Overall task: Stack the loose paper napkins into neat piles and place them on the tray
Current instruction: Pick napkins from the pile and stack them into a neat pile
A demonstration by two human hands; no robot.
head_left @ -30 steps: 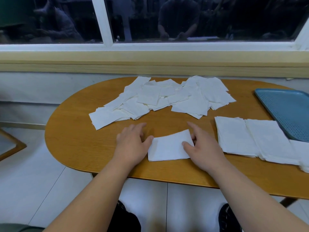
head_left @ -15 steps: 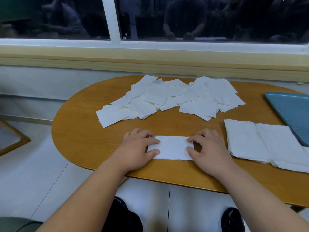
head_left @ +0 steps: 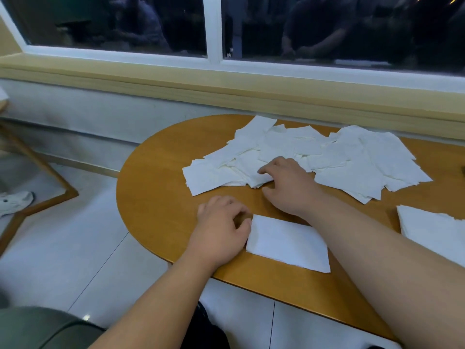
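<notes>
Right hand, half open: fingertips rest on the near edge of the loose napkins, thumb apart below; we see no closed pinch. Left hand, loosely curled, touches the left edge of the small napkin pile at the table front. We judge that thin sheets may lift several together, or drag and skew.
</notes>
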